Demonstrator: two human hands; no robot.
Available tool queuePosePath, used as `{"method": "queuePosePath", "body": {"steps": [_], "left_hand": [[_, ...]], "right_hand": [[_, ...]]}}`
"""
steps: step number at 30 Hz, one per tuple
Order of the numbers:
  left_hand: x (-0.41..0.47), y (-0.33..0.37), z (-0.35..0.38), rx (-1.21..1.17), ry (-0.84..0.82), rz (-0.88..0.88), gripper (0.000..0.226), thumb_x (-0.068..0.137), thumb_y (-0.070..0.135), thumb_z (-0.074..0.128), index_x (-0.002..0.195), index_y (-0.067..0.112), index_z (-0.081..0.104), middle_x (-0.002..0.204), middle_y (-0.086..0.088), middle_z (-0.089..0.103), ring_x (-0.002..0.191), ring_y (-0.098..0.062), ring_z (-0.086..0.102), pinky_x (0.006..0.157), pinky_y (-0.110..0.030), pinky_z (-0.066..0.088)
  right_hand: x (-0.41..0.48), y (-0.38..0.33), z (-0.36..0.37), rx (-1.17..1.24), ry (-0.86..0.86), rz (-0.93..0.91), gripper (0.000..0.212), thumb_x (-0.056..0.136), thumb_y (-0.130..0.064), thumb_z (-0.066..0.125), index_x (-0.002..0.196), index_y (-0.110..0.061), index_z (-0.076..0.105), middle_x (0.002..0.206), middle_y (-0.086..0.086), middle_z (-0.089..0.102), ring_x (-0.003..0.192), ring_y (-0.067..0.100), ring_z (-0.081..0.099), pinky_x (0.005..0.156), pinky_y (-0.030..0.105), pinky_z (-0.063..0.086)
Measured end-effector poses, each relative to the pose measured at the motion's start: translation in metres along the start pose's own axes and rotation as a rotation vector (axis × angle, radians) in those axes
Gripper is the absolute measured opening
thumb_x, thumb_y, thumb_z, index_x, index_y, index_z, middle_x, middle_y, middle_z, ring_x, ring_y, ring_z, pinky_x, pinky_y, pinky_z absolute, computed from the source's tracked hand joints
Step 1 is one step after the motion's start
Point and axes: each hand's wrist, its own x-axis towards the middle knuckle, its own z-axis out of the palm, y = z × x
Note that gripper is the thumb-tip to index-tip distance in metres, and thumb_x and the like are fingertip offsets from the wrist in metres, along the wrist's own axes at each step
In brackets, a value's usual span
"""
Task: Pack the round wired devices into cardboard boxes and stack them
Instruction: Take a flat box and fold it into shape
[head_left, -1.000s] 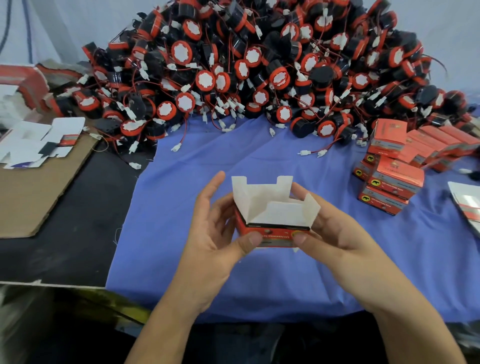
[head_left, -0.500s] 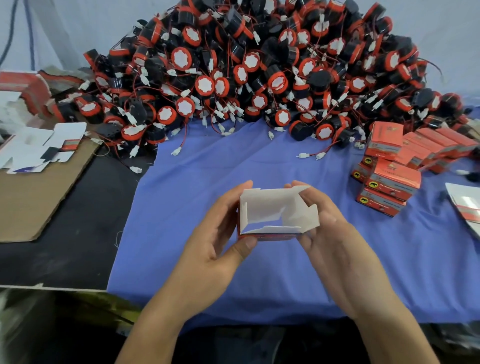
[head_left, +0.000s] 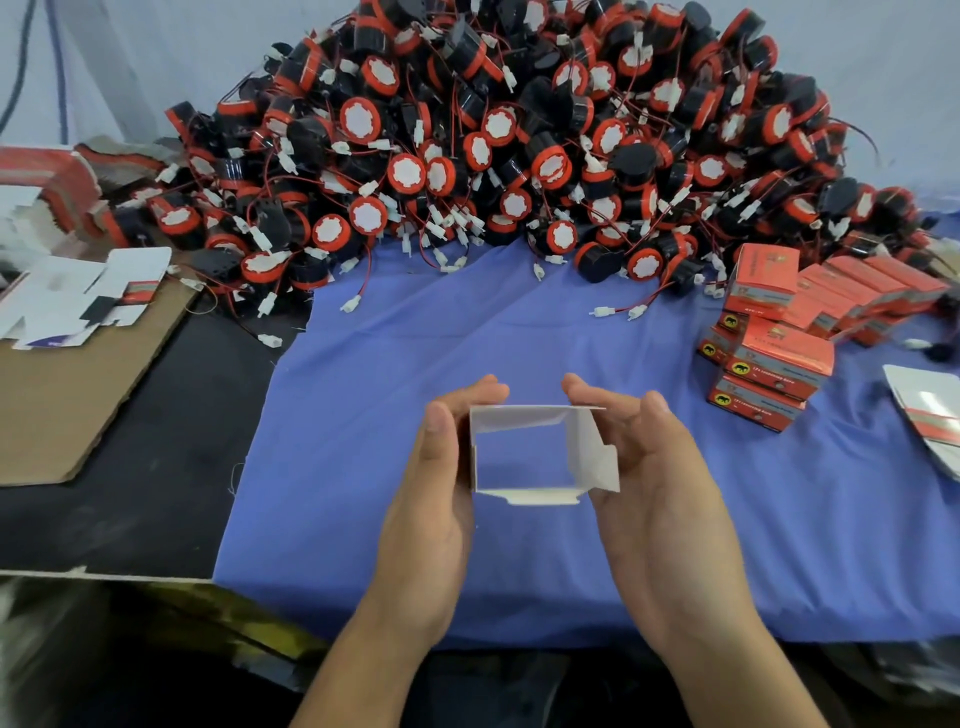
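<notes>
Here we are with the cardboard box (head_left: 524, 457) held up between both hands, just above the blue cloth (head_left: 363, 415), mouth tipped toward the camera. The left hand (head_left: 431, 499) has its thumb laid flat along the left wall and its fingers curled round the far edge. The right hand (head_left: 665, 499) mirrors it, thumb raised and fingers hooked over the back corner, with the side flap resting against its palm. The box is squared up and, as far as its white inside shows, there is nothing in it (the near flap and the right flap both stand out loose). To do this step well, I'd say hold the walls square with light pressure, don't crush the corners, and keep those flaps folded outward so a device and its lead can drop in without snagging. The round wired devices (head_left: 519, 156) lie in a big heap at the back of the cloth, well apart from the hands, none picked. To the right, the packed boxes (head_left: 769, 364) sit closed and stacked; what's inside them can't be seen. Flat cartons (head_left: 78, 296) wait unfolded on the brown cardboard sheet (head_left: 62, 415) at the left.
</notes>
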Motion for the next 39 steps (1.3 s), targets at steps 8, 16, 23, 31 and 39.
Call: {"method": "queuePosePath", "body": {"steps": [8, 16, 23, 31, 39], "left_hand": [[-0.004, 0.005, 0.002, -0.071, 0.075, -0.095, 0.038, 0.094, 0.029, 0.053, 0.124, 0.014, 0.072, 0.132, 0.006, 0.069, 0.13, -0.021, 0.057, 0.108, -0.044, 0.04], [-0.001, 0.003, -0.008, 0.245, -0.069, -0.009, 0.046, 0.094, 0.019, 0.044, 0.127, 0.041, 0.067, 0.132, 0.01, 0.067, 0.123, -0.015, 0.06, 0.104, -0.041, 0.046], [-0.005, -0.004, -0.004, 0.377, -0.245, 0.038, 0.052, 0.108, -0.004, 0.036, 0.141, 0.033, 0.05, 0.142, 0.02, 0.059, 0.137, -0.003, 0.05, 0.111, -0.02, 0.041], [-0.017, -0.017, 0.006, 0.46, -0.446, 0.063, 0.101, 0.09, 0.001, 0.068, 0.159, 0.05, 0.012, 0.164, 0.03, 0.024, 0.153, 0.003, 0.022, 0.119, -0.017, 0.026], [-0.009, -0.015, -0.014, 0.782, -0.519, 0.053, 0.12, 0.067, 0.04, 0.096, 0.153, 0.065, 0.016, 0.165, 0.036, 0.002, 0.153, 0.009, -0.005, 0.122, -0.042, 0.027]], "right_hand": [[0.0, -0.002, 0.001, -0.065, -0.01, 0.05, 0.03, 0.098, -0.005, 0.05, 0.094, -0.018, 0.077, 0.123, -0.012, 0.074, 0.117, -0.006, 0.063, 0.093, 0.026, 0.042], [0.002, 0.01, -0.007, -0.219, -0.085, -0.046, 0.056, 0.094, 0.015, 0.037, 0.11, -0.022, 0.075, 0.134, -0.013, 0.068, 0.13, 0.007, 0.059, 0.098, 0.029, 0.045], [0.0, 0.004, -0.004, -0.594, -0.112, -0.218, 0.048, 0.091, 0.003, 0.062, 0.109, -0.042, 0.072, 0.135, -0.035, 0.059, 0.134, -0.009, 0.049, 0.103, 0.019, 0.046], [0.004, 0.005, 0.002, -0.44, 0.032, -0.151, 0.048, 0.093, 0.014, 0.051, 0.101, -0.028, 0.074, 0.121, -0.016, 0.073, 0.091, 0.019, 0.066, 0.084, 0.043, 0.051], [0.009, -0.009, -0.015, -0.092, 0.086, 0.065, 0.031, 0.098, 0.002, 0.058, 0.11, -0.02, 0.076, 0.101, 0.014, 0.077, 0.085, 0.026, 0.076, 0.067, 0.037, 0.063]]}}
